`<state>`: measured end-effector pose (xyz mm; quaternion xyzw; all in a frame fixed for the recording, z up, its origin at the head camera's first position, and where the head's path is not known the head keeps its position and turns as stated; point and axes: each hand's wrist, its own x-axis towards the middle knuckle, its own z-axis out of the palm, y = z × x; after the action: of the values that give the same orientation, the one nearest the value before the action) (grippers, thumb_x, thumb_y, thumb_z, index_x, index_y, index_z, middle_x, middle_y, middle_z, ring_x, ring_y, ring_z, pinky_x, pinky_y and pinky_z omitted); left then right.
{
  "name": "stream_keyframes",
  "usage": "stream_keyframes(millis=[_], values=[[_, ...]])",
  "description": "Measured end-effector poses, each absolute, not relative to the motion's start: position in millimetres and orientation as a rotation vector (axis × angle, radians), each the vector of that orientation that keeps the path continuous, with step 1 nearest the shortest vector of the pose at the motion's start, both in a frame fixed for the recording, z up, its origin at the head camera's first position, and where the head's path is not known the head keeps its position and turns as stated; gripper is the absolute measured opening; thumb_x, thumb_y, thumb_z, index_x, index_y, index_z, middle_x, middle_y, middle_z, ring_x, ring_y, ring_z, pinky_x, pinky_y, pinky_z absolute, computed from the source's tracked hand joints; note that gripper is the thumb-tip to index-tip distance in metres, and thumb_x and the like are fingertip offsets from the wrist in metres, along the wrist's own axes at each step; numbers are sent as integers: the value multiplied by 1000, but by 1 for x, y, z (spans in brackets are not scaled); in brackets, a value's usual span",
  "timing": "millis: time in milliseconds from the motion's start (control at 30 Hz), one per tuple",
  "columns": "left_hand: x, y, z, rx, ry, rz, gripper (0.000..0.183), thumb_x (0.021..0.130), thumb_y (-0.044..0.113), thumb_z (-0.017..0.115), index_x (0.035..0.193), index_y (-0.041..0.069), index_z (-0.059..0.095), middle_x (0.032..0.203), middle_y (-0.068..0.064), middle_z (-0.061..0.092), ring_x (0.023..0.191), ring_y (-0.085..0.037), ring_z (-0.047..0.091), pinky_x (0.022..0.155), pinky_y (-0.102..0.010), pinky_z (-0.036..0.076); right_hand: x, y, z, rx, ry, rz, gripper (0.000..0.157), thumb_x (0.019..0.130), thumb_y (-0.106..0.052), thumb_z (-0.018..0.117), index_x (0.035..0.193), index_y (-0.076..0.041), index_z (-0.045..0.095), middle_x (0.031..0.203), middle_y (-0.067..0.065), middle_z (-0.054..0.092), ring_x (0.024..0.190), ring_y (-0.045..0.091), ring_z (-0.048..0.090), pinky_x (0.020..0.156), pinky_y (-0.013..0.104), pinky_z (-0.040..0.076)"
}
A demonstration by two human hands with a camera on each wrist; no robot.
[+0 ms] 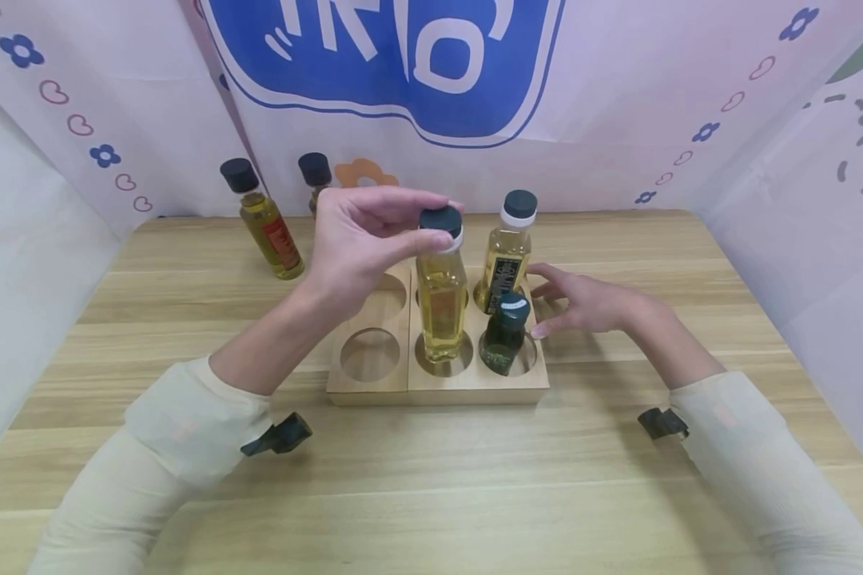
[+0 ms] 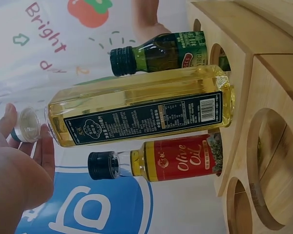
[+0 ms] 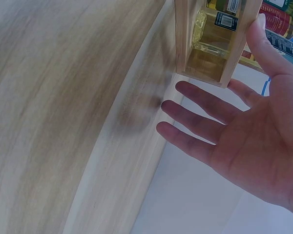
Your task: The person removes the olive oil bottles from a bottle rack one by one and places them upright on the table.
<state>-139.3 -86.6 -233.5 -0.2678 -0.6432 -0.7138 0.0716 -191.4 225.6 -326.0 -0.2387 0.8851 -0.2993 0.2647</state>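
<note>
My left hand point(image 1: 363, 239) pinches the dark cap of a tall clear bottle of yellow oil point(image 1: 442, 307) from above. The bottle stands nearly upright, its base at the front middle hole of a wooden rack point(image 1: 439, 394); I cannot tell how deep it sits. Behind it, the left wrist view shows a red-labelled olive oil bottle point(image 2: 178, 158), mostly hidden in the head view. A small dark green bottle point(image 1: 505, 335) and a black-labelled oil bottle point(image 1: 506, 267) occupy right-hand holes. My right hand point(image 1: 582, 303) has extended fingers, its thumb touching the rack's right edge.
Behind the left hand stands a red-labelled oil bottle point(image 1: 269, 231), with another dark-capped bottle point(image 1: 316, 172) partly hidden beside it. The left section of the rack has bare holes. A printed backdrop point(image 1: 590, 104) closes off the table's point(image 1: 431, 495) far side.
</note>
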Motion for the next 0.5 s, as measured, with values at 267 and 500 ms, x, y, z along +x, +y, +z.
stream_keyframes(millis=[267,500], values=[[-140,-88,-228,-771,-1894,-2138,27,81,-14,80,106,-4,79,101,-13,79,82,-19,77,77,-30,64,-191,226,-326,-656,2391,-813,103,90,-29,82,164,-5,16,153,36,42,143,55,38,119,70,26],[-142,-90,-224,-736,-1813,-2185,27,80,-17,79,101,0,81,100,-13,79,87,-22,78,84,-34,64,-191,226,-327,-663,2396,-812,103,90,-30,82,164,-6,15,153,36,42,143,55,38,118,71,26]])
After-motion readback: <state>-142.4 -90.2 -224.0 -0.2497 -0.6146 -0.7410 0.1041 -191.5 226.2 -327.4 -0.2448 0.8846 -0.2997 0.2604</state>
